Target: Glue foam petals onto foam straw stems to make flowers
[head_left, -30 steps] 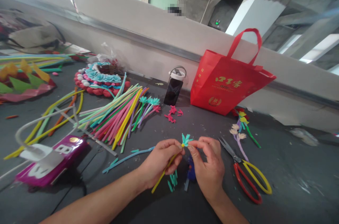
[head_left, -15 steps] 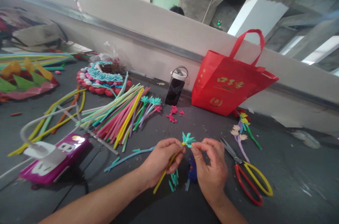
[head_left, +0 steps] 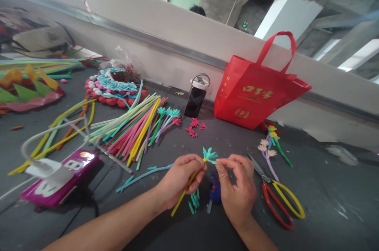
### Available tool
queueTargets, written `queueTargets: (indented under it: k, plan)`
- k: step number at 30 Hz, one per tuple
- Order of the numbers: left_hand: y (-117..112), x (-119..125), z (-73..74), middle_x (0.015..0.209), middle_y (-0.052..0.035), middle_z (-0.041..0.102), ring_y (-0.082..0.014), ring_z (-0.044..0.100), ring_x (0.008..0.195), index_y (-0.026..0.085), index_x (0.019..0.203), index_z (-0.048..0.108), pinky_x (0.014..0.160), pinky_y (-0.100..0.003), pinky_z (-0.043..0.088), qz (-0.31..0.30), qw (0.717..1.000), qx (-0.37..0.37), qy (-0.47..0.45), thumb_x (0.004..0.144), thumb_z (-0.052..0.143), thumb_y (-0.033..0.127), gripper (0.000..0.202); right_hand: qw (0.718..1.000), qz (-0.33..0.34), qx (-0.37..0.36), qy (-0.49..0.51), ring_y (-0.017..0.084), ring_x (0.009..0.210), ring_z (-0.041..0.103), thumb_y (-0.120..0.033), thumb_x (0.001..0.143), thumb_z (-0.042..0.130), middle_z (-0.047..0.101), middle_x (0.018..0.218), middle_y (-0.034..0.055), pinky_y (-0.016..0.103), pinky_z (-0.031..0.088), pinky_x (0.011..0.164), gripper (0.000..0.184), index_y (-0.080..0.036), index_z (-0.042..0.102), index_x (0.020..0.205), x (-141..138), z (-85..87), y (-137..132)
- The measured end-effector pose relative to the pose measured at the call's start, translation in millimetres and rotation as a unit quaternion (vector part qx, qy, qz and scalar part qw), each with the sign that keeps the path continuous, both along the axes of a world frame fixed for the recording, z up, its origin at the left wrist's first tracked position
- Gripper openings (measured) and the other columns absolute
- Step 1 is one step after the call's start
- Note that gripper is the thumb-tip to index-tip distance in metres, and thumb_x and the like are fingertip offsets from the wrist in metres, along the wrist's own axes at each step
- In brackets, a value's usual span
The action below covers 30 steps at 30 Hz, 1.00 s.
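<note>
My left hand (head_left: 185, 178) is closed around a yellow pipe-cleaner stem (head_left: 178, 205), which slants down out of the fist. At its top is a teal pipe-cleaner flower (head_left: 209, 153) with several spread petals. Thumb and forefinger of my right hand (head_left: 239, 187) pinch a small teal petal (head_left: 213, 161) at the flower's lower right side. Below the hands lie several cut teal pieces (head_left: 194, 200). A dark blue object (head_left: 216, 191), partly hidden by my right hand, has a translucent stick at its lower end.
Scissors (head_left: 268, 181) lie spread at the right, near finished flowers (head_left: 268, 148). A pile of coloured pipe cleaners (head_left: 133, 128) fills the left middle. Behind stand a bottle (head_left: 196, 99) and a red bag (head_left: 251, 93). A purple power strip (head_left: 85, 160) sits at the left front.
My right hand has shifted very slightly right with the teal petal in its pinch. The left hand keeps its grip on the yellow stem almost unmoved.
</note>
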<state>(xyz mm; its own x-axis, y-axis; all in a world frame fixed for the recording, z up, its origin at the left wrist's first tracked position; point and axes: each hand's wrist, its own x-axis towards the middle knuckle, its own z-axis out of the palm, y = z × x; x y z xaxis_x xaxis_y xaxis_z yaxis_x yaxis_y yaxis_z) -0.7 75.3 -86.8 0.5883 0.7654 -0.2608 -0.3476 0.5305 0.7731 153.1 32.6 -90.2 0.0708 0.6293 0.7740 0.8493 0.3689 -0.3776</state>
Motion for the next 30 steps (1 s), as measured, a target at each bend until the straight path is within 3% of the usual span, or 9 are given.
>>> queueTargets:
  k: [30]
  plan:
    - [-2.5, 2.1, -0.9, 0.043, 0.0058, 0.045, -0.0046, 0.029, 0.031, 0.016, 0.071, 0.057, 0.033, -0.019, 0.017, 0.000, 1.000, 0.012, 0.003, 0.079, 0.059, 0.028, 0.015, 1.000, 0.017, -0.012, -0.009, 0.020, 0.090, 0.051, -0.022, 0.091, 0.061, 0.054, 0.091, 0.0038, 0.037, 0.042, 0.082, 0.003, -0.020, 0.063, 0.091, -0.4, -5.2, 3.9]
